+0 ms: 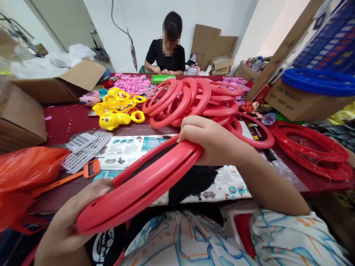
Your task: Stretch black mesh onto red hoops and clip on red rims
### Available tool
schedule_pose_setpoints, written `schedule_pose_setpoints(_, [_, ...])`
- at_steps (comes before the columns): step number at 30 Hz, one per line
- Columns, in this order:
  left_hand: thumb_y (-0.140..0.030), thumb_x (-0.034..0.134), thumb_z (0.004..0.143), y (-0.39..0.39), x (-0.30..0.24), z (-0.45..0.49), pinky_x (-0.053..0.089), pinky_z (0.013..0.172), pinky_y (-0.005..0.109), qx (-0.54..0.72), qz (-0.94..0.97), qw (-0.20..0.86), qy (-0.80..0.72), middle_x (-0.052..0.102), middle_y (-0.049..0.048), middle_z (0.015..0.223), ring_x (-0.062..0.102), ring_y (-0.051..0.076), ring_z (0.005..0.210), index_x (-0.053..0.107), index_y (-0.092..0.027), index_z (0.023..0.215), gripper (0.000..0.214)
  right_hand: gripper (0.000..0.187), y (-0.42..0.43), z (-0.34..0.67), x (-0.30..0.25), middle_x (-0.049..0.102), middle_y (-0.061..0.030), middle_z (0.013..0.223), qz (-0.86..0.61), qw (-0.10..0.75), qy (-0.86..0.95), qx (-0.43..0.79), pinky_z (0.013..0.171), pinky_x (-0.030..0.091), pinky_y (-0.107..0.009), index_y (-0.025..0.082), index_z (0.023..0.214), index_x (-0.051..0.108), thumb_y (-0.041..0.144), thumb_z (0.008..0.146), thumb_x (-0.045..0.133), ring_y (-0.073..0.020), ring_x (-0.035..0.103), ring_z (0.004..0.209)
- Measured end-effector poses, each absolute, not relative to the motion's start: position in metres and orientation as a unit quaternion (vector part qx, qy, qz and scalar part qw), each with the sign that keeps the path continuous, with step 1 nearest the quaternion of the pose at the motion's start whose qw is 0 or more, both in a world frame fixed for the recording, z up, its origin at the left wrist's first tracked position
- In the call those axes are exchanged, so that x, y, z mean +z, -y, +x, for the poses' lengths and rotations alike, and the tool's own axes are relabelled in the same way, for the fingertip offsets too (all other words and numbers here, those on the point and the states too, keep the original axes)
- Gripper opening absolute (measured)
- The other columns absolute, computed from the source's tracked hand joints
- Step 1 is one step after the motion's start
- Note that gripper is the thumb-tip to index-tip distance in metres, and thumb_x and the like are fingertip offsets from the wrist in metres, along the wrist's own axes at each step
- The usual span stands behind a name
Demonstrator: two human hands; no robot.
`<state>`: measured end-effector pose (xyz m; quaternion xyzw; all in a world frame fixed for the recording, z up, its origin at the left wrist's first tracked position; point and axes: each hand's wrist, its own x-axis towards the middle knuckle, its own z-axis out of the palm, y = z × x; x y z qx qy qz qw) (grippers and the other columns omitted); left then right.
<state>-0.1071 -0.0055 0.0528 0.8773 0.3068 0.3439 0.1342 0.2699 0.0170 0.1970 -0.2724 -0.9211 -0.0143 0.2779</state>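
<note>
Red plastic rings (144,181), pressed flat together and seen edge-on, slant across the person's lap. The left hand (69,225) is closed around their lower end and the right hand (210,142) is curled over the upper end, so both are gripping. Beyond them, on the dark red table (63,122), a loose heap of red rings (194,99) lies tangled, and well to the right a flatter stack of red rings (310,149) sits near the edge. Judging by the piles, the work looks about midway — some rings are laid neatly, many more are waiting in the heap. Printed sheets (130,146) lie just under the held rings, with yellow toys (116,109) behind. Across the table another person (166,55) works at pink pieces (133,83).
</note>
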Motion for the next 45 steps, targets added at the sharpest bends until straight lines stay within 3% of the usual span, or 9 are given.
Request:
schedule_pose_setpoints(4, [-0.013, 0.052, 0.094, -0.010, 0.072, -0.080, 0.059, 0.101, 0.042, 0.342, 0.854, 0.171, -0.353, 0.068, 0.0048, 0.131, 0.068, 0.027, 0.118, 0.039, -0.040, 0.155, 0.068, 0.006, -0.007, 0.263, 0.196, 0.055, -0.0043, 0.084, -0.311, 0.250, 0.914, -0.071, 0.066, 0.039, -0.026, 0.017, 0.083, 0.053, 0.012, 0.086, 0.052, -0.0149, 0.045, 0.073])
schedule_pose_setpoints(7, [-0.024, 0.049, 0.101, -0.009, 0.097, -0.058, 0.052, 0.109, 0.039, 0.305, 0.875, 0.111, -0.359, 0.062, 0.0097, 0.139, 0.063, 0.026, 0.125, 0.038, -0.029, 0.154, 0.054, 0.010, -0.003, 0.257, 0.187, 0.061, -0.0070, 0.089, -0.328, 0.232, 0.907, -0.124, 0.071, 0.041, -0.030, 0.017, 0.086, 0.054, 0.010, 0.084, 0.048, -0.0185, 0.049, 0.077])
schedule_pose_setpoints(12, [-0.055, 0.044, 0.103, -0.009, 0.146, -0.018, 0.055, 0.078, 0.034, 0.267, 0.923, -0.075, -0.266, 0.071, 0.0148, 0.103, 0.070, 0.026, 0.093, 0.057, -0.007, 0.129, 0.056, 0.013, -0.006, 0.247, 0.169, 0.065, -0.0095, 0.095, -0.339, 0.234, 0.896, -0.163, 0.073, 0.042, -0.034, 0.016, 0.095, 0.058, 0.013, 0.086, 0.048, -0.0222, 0.054, 0.083])
schedule_pose_setpoints(15, [-0.050, 0.040, 0.105, -0.016, 0.158, -0.003, 0.049, 0.061, 0.034, 0.247, 0.930, -0.073, -0.262, 0.071, 0.0130, 0.096, 0.069, 0.026, 0.079, 0.060, -0.009, 0.117, 0.047, 0.014, -0.010, 0.249, 0.167, 0.067, -0.0115, 0.097, -0.348, 0.238, 0.896, -0.140, 0.076, 0.046, -0.035, 0.014, 0.095, 0.060, 0.024, 0.096, 0.051, -0.0231, 0.058, 0.086])
schedule_pose_setpoints(21, [-0.039, 0.037, 0.108, -0.021, 0.155, 0.000, 0.050, 0.056, 0.034, 0.252, 0.937, -0.086, -0.228, 0.073, 0.0130, 0.093, 0.070, 0.023, 0.072, 0.061, -0.010, 0.108, 0.038, 0.055, -0.012, 0.256, 0.173, 0.071, -0.0115, 0.095, -0.297, 0.245, 0.918, -0.096, 0.076, 0.051, -0.033, 0.008, 0.103, 0.067, 0.060, 0.103, 0.048, -0.0213, 0.066, 0.086])
schedule_pose_setpoints(31, [-0.029, 0.036, 0.109, -0.041, 0.158, -0.001, 0.048, 0.046, 0.034, 0.238, 0.947, -0.150, -0.153, 0.073, 0.0108, 0.077, 0.072, 0.023, 0.062, 0.063, -0.004, 0.101, 0.038, 0.055, -0.023, 0.242, 0.170, 0.069, -0.0059, 0.079, -0.239, 0.244, 0.920, -0.192, 0.062, 0.048, -0.033, 0.006, 0.094, 0.071, 0.057, 0.102, 0.053, -0.0175, 0.063, 0.069])
schedule_pose_setpoints(37, [-0.036, 0.041, 0.108, -0.047, 0.143, -0.028, 0.057, 0.061, 0.032, 0.260, 0.934, -0.152, -0.192, 0.076, 0.0114, 0.086, 0.074, 0.021, 0.076, 0.063, -0.008, 0.106, 0.036, 0.051, -0.035, 0.273, 0.167, 0.073, -0.0178, 0.111, -0.284, 0.217, 0.929, -0.094, 0.084, 0.056, -0.038, 0.003, 0.122, 0.063, 0.049, 0.101, 0.058, -0.0249, 0.069, 0.098])
schedule_pose_setpoints(41, [-0.025, 0.054, 0.100, -0.057, 0.121, -0.055, 0.060, 0.076, 0.028, 0.280, 0.942, -0.099, -0.157, 0.076, 0.0084, 0.095, 0.073, 0.018, 0.088, 0.060, -0.011, 0.120, 0.025, 0.037, -0.040, 0.287, 0.158, 0.074, -0.0153, 0.098, -0.274, 0.234, 0.927, -0.104, 0.078, 0.055, -0.037, 0.006, 0.108, 0.066, 0.040, 0.102, 0.056, -0.0240, 0.069, 0.087])
schedule_pose_setpoints(45, [-0.023, 0.063, 0.090, -0.060, 0.119, -0.055, 0.061, 0.075, 0.034, 0.287, 0.937, -0.079, -0.183, 0.076, 0.0124, 0.102, 0.073, 0.024, 0.087, 0.052, -0.013, 0.138, 0.050, 0.029, -0.041, 0.271, 0.148, 0.072, -0.0110, 0.086, -0.269, 0.259, 0.911, -0.175, 0.069, 0.049, -0.035, 0.010, 0.096, 0.067, 0.033, 0.101, 0.051, -0.0221, 0.064, 0.076])
